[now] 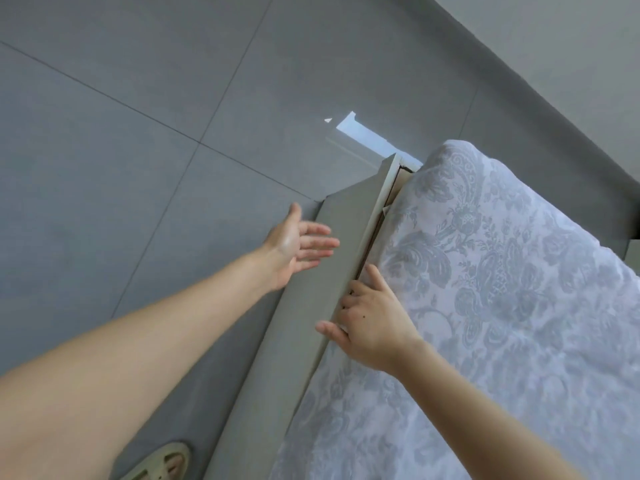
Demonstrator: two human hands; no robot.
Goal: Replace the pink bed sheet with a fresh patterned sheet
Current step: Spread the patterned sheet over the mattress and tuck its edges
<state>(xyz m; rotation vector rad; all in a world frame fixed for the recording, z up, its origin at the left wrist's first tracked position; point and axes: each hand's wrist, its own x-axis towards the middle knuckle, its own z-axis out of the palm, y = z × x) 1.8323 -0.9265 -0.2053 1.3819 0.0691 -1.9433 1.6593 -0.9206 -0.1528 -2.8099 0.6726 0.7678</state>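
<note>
White cloth with a grey floral pattern, the sheet (502, 306) lay spread over the mattress and filled the right side of the view, wrapping its far corner and reaching down to the near edge. Along its left side ran the grey frame (332, 265), a flat rail standing just beside the mattress with a thin dark gap between the two. The right hand (374, 320) sat at that gap, back upward, resting on the sheet's edge. Its thumb (327, 329) lay stretched across the top of the rail toward the outer face, while its fingers (353, 296) bent down into the gap between rail and mattress. One finger lay straighter along the sheet's edge, pointing toward the far corner. The fingertips were hidden in the gap, so I could not tell whether they pinched the sheet or only pushed on it. The left hand (294, 247) hung in the air left of the frame, above the floor (138, 133), palm turned toward the rail, fingers straight and slightly spread, thumb up, holding nothing and touching nothing. The floor was large grey tiles with dark joints, and a bright patch of light (367, 135) showed on it just beyond the frame's far end. A beige slipper (162, 462) showed at the bottom edge, left of the frame. A pale wall (571, 36) crossed the upper right corner.
</note>
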